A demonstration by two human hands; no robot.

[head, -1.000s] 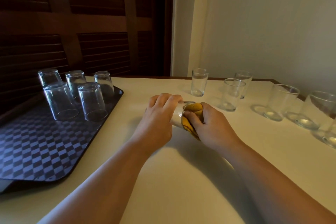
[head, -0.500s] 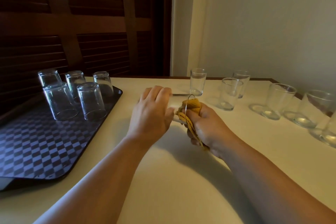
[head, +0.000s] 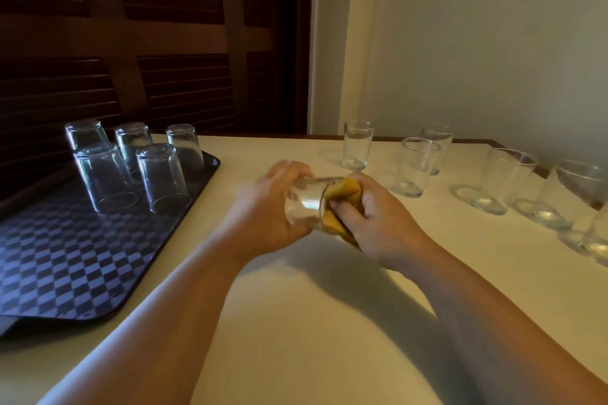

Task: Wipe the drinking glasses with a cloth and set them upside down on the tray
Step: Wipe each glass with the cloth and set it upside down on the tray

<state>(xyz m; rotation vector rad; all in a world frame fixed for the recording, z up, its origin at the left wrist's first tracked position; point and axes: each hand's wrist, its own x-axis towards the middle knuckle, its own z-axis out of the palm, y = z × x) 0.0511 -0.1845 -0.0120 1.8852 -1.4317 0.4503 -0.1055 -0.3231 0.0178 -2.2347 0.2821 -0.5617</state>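
My left hand (head: 263, 210) grips a clear drinking glass (head: 304, 204) lying on its side above the table, its base towards me. My right hand (head: 378, 220) holds a yellow cloth (head: 342, 194) pushed into the glass's mouth. On the left lies a dark checkered tray (head: 65, 266) with several glasses (head: 161, 177) standing upside down at its far end. Several upright glasses (head: 414, 168) stand in a loose row along the table's far right side.
The cream table (head: 312, 322) runs to a wall on the right and dark wooden louvred doors (head: 148, 43) behind. The nearest upright glass (head: 357, 145) stands just beyond my hands. The tray's near half (head: 49, 289) carries nothing.
The glass has turned in my left hand, so its base now faces me. My right hand has worked the cloth round inside its mouth. Both hands stay in the same spot.
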